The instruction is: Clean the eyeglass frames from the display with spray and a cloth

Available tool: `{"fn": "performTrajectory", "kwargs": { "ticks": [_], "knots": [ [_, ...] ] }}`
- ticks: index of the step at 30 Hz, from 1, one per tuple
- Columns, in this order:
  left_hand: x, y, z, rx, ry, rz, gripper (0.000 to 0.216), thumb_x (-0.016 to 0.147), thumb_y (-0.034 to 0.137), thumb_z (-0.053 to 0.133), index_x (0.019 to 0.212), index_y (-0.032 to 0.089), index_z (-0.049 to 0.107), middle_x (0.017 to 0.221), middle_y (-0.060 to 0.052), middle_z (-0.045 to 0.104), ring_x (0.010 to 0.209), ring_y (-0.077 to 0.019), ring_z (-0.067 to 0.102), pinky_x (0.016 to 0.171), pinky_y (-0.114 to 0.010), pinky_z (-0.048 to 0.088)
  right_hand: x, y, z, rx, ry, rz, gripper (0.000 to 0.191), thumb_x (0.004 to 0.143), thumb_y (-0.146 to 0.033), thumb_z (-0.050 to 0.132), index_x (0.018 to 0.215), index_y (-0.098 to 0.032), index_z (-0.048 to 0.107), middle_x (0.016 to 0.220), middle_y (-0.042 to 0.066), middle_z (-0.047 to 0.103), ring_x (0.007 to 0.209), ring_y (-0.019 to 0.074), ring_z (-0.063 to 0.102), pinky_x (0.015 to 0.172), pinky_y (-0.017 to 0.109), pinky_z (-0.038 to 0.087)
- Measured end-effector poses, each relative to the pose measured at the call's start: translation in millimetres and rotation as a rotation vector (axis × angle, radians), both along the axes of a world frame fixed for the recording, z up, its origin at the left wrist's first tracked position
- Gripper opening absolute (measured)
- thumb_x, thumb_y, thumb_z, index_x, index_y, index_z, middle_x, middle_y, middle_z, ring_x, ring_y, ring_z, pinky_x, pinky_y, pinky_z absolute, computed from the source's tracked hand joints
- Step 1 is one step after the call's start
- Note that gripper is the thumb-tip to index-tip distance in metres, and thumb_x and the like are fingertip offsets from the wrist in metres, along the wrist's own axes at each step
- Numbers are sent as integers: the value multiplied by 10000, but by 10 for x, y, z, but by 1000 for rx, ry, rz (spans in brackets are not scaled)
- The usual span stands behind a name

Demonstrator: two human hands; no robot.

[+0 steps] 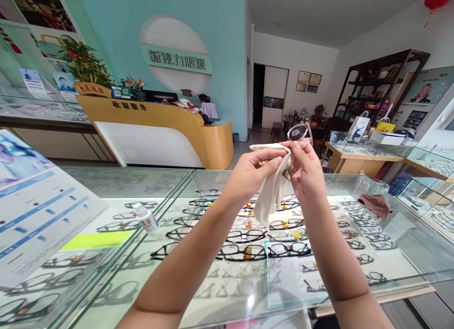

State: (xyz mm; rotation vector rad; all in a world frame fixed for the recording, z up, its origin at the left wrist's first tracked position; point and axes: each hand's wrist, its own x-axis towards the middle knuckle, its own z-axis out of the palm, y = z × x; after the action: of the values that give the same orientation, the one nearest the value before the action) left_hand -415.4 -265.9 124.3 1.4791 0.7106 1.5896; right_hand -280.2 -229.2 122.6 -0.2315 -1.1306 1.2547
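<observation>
My left hand [257,170] pinches a cream cleaning cloth [271,196] that hangs down in folds between my hands. Closed around the frame of a pair of eyeglasses [298,132] is my right hand [307,170]; one lens stands up above its fingers. The cloth covers the lower part of the glasses, so the other lens is mostly hidden. Both hands are raised close together over a glass display case [220,291]. Rows of eyeglasses [244,252] lie inside it below my forearms.
A small white spray bottle [146,218] stands on the glass at left, near a yellow-green strip [97,240] and a printed board [39,215]. A brown cloth [375,204] lies on the case at right. Beyond are a cashier counter [156,139] and a dark shelf [381,83].
</observation>
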Motion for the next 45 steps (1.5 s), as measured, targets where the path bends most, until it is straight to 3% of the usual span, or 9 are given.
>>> {"fn": "performTrajectory", "kwargs": {
  "ticks": [6,12,15,17,23,29,36,40,45],
  "knots": [
    [84,17,-19,46,-64,85,339,755,449,926,906,175,795,1033,-48,775,841,-155,683,776,-264,550,-33,27,2,-24,31,100,313,860,-354,862,870,-234,573,1092,1,788,813,122,699,692,204,606],
    [36,-30,17,-53,-127,-88,500,695,442,977,937,190,618,832,21,720,727,-110,660,697,-221,529,-37,-13,20,17,-57,138,347,891,-420,842,866,-240,546,1068,14,780,910,165,733,778,250,629],
    [1,-71,52,-143,-62,-151,552,696,458,979,1020,195,619,739,35,691,684,-126,657,669,-235,516,-50,-30,15,49,-61,169,379,878,-463,855,871,-245,545,1051,14,780,892,174,731,789,276,638],
    [-12,-88,70,-142,-2,-166,503,700,459,976,966,191,644,706,32,667,707,-143,656,686,-248,510,-60,-36,11,55,-68,168,389,874,-474,854,872,-247,539,1059,17,780,870,171,723,796,287,638],
    [29,-79,30,-106,66,-172,499,717,538,947,936,155,714,842,-26,697,786,-163,637,720,-272,501,-124,-85,0,70,-40,136,388,890,-485,817,844,-245,516,982,10,776,850,167,708,792,274,606],
    [214,-97,-53,-29,-27,-89,533,762,624,894,951,182,664,767,15,628,692,-135,568,625,-249,458,-228,-181,-20,64,7,24,376,926,-514,757,873,-258,487,926,-1,740,938,185,716,899,314,592],
    [343,-71,-122,32,-108,49,499,814,652,847,991,207,708,837,-13,678,907,-209,668,746,-270,507,-291,-238,-46,79,-14,-112,384,971,-571,679,883,-260,472,960,19,718,1068,217,712,965,355,587],
    [320,-11,-148,-3,-107,10,522,835,665,820,1071,209,724,843,-18,685,880,-207,671,715,-271,505,-259,-193,-48,88,-16,-80,399,975,-556,686,870,-259,440,946,14,705,1101,222,716,954,349,599],
    [200,27,-108,-52,-21,-175,547,811,596,860,1147,183,735,868,-25,696,852,-197,666,740,-274,522,-187,-120,-38,60,17,-96,383,950,-514,701,855,-257,434,907,6,695,1101,226,720,936,356,620]
  ]
}}
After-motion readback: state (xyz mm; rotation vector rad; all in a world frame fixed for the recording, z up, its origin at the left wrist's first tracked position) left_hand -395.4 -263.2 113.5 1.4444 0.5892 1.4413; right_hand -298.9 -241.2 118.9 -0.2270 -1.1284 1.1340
